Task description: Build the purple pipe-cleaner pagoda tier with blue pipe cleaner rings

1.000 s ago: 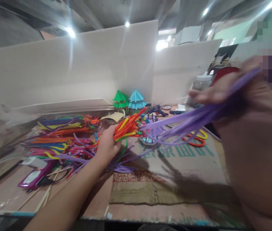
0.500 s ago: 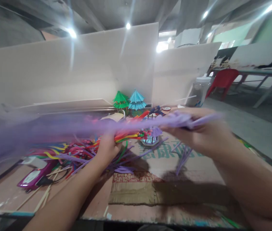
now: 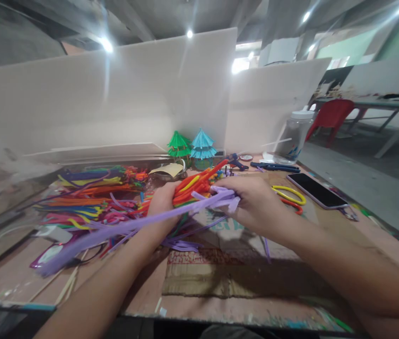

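Observation:
My left hand (image 3: 162, 205) is closed around a thick bundle of red, orange and yellow pipe cleaners (image 3: 199, 181), tips pointing up and right. Purple pipe cleaners (image 3: 125, 222) are gripped at one end in my right hand (image 3: 257, 200), and their blurred length trails left across my left wrist area. More purple pipe cleaners (image 3: 183, 246) lie below the left hand. Beneath the hands is a cardboard sheet (image 3: 199, 282) with green print. The small model on it is mostly hidden behind my right hand.
Coloured pipe cleaner piles (image 3: 82, 202) cover the left. Behind stand a green paper-like tree (image 3: 178, 145), a blue one (image 3: 202, 145) and a dark blue glue gun (image 3: 236, 162). To the right are a phone (image 3: 317, 190), a yellow loop (image 3: 289, 194) and a clear jar (image 3: 291, 139).
My right hand has moved left, close to the left hand. The purple pipe cleaners have swung down at their left end. The phone and yellow loop have come into sight.

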`<state>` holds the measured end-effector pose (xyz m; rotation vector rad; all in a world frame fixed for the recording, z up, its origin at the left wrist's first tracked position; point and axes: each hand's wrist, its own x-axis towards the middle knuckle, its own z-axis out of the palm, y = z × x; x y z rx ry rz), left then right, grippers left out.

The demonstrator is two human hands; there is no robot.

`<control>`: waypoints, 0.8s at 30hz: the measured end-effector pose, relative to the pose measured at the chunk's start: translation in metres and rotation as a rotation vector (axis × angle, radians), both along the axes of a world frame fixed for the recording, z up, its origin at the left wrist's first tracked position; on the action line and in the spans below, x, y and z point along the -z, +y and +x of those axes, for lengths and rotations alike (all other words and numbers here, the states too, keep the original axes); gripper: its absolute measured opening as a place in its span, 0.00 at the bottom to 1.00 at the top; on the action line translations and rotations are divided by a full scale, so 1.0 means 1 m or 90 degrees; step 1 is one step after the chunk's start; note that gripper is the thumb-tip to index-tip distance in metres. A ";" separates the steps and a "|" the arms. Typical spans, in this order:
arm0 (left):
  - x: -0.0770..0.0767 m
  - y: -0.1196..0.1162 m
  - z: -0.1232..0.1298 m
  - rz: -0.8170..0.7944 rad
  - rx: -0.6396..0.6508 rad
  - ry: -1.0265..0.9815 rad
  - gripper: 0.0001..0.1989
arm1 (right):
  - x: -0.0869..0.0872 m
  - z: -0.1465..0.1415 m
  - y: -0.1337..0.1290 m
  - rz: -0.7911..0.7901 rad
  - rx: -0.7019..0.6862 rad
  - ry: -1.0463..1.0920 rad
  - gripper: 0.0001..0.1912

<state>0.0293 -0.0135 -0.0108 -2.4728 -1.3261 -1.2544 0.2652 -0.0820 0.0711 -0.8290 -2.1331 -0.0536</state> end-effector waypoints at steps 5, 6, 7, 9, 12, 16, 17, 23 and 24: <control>0.001 0.001 0.000 -0.012 -0.008 0.007 0.21 | 0.002 -0.003 0.002 -0.011 -0.011 0.040 0.06; 0.000 0.001 0.000 -0.017 -0.009 0.004 0.21 | 0.002 -0.003 0.002 -0.014 -0.012 0.043 0.06; -0.001 0.001 0.000 -0.021 -0.008 -0.001 0.21 | 0.002 -0.003 0.001 -0.016 -0.013 0.045 0.07; -0.003 -0.001 0.001 -0.025 0.001 -0.010 0.21 | 0.002 -0.003 0.001 -0.023 -0.015 0.051 0.07; -0.005 -0.002 0.002 -0.024 0.013 -0.016 0.21 | 0.002 -0.003 0.002 -0.024 -0.022 0.065 0.07; -0.003 -0.001 0.001 -0.016 0.001 0.007 0.21 | 0.000 -0.004 0.002 -0.038 -0.046 0.111 0.06; -0.003 0.000 0.000 -0.011 -0.004 0.012 0.21 | -0.002 -0.003 0.002 -0.053 -0.048 0.133 0.05; -0.006 -0.001 -0.004 0.067 -0.010 0.041 0.21 | -0.030 0.025 -0.013 -0.023 0.006 0.417 0.07; -0.009 -0.002 -0.004 0.088 -0.002 0.043 0.22 | -0.035 0.034 -0.016 -0.007 0.010 0.454 0.06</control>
